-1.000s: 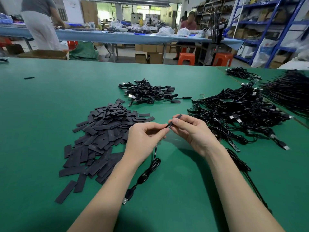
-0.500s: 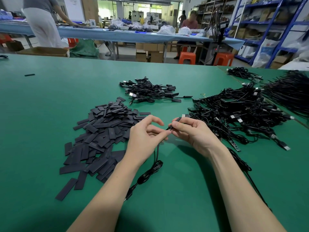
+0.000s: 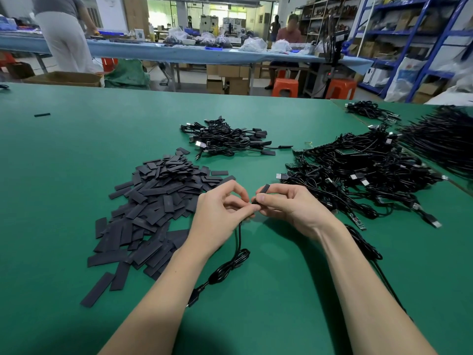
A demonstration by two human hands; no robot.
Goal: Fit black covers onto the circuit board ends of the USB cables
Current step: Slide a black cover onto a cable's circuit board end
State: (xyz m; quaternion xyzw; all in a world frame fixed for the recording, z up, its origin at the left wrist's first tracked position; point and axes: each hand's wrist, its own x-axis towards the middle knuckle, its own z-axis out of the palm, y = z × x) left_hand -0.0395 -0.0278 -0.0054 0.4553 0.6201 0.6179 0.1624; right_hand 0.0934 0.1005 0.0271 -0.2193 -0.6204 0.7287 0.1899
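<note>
Cover [image 3: 263, 190], light, thin and likely pliable, sits pinched in my right hand [image 3: 286, 206] just right of the cover pile [image 3: 163, 201], while my left hand [image 3: 220, 208] pinches the limp cable [image 3: 239, 237] near its hidden board end.

cover [image 3: 264, 188] seemingly further onto board

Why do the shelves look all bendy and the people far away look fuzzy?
Head view: the wide-angle lens bows straight things near the edges, so the blue shelves lean; the people at the far table are soft and blurred; the left hand and right hand are sharp, with faint shadows on the green table; even overhead light, no glare.
</note>
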